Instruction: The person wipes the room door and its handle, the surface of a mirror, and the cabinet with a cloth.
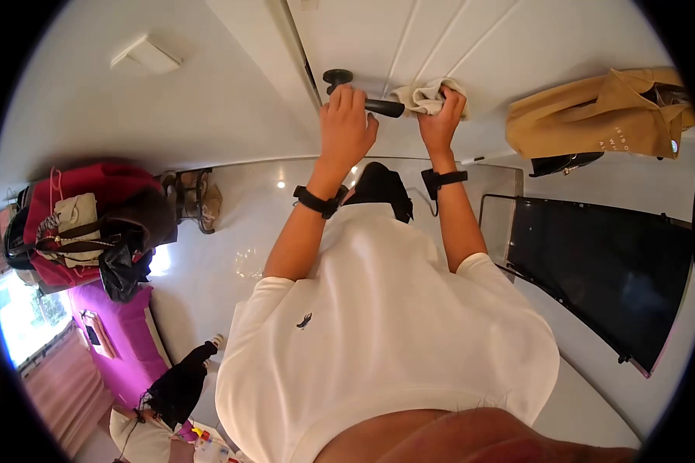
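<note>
Floor [224, 208] open, door edge [309, 68] beside the handle [386, 108]; left hand [345, 127] grips it, right hand [442, 122] pinches cloth [421, 98]

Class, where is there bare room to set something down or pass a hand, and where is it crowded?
Bare floor lies between the small rack and the left forearm. The white door is bare above the handle and cloth. Crowded: where a red garment and beige bag hang bunched, and at the handle, with left hand and right hand close.

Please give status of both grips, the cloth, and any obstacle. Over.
Left grip on dark handle. Right grip holds pale cloth, bunched, at white door. Handle's free end close beside cloth; contact unclear.
</note>
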Available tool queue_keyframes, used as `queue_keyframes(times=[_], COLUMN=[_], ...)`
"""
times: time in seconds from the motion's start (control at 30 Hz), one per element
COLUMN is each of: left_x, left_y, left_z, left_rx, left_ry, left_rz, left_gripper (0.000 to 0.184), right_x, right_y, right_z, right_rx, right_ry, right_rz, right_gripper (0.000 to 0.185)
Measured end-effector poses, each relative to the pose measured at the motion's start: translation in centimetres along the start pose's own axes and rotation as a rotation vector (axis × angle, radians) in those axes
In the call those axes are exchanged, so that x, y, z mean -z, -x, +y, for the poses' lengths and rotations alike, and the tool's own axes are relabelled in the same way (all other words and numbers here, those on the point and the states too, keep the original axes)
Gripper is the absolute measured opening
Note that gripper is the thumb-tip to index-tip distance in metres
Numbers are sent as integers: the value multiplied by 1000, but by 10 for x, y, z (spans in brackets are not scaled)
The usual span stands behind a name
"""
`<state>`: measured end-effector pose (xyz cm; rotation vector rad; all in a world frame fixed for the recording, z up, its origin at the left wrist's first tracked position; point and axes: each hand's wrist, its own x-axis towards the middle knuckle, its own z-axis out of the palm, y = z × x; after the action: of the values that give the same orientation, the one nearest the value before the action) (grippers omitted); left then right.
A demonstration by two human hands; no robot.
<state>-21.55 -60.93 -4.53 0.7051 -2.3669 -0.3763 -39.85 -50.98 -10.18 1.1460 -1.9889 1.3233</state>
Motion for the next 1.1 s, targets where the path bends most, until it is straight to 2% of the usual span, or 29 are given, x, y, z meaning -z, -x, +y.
queue_keyframes(times=[0.07,0.2,0.27,0.3,0.33,0.4,0.47,0.5,0.57,0.6,0.67,0.73,0.77,0.87,0.9,0.93,1.0,1.03,1.1], left_x=[-3,-1,-3,-4,-4,-7,-9,-8,-4,-1,0,-2,-4,1,-1,-2,-5,-6,-4], left_y=[-1,0,-1,1,3,0,-1,0,0,0,3,1,0,-1,-2,-1,-1,0,1], left_z=[-3,-3,-1,-1,-1,-2,-5,-5,-3,-3,-2,-7,-9,-12,-11,-11,-15,-16,-17], left_rx=[-21,-29,-40,-44,-48,-23,-37,-40,-33,-27,-22,-175,-91,-92,-153,-167,-162,-110,-132], left_ry=[-10,-15,-20,-24,-19,-15,-11,-12,-1,-1,-18,-14,85,122,64,74,16,-21,-37], left_rz=[22,29,38,58,48,64,67,68,53,35,13,146,67,32,84,80,90,16,11], left_gripper=[34,34,33,33,33,38,40,42,43,45,41,48,53,55,52,52,46,39,36], right_x=[2,56,90,98,111,108,75,72,73,71,65,58,55,52,55,60,72,77,95], right_y=[-8,-94,-141,-145,-148,-151,-151,-146,-134,-127,-100,-75,-64,-42,-38,-36,-48,-62,-94], right_z=[0,-40,-95,-91,-82,-73,-66,-79,-102,-98,-86,-73,-66,-55,-53,-50,-56,-56,-56], right_rx=[-45,94,150,141,-31,-197,355,356,179,176,177,137,100,34,14,6,104,92,134], right_ry=[-57,-54,-306,-299,-391,-476,110,118,-11,-8,-211,-155,-186,-158,-116,-105,59,71,-93], right_rz=[30,221,329,331,179,39,26,22,-402,-406,-421,-472,-502,-544,-555,-544,-316,-303,-100], right_gripper=[64,70,71,71,65,60,58,58,72,72,70,67,67,67,67,67,69,69,73])
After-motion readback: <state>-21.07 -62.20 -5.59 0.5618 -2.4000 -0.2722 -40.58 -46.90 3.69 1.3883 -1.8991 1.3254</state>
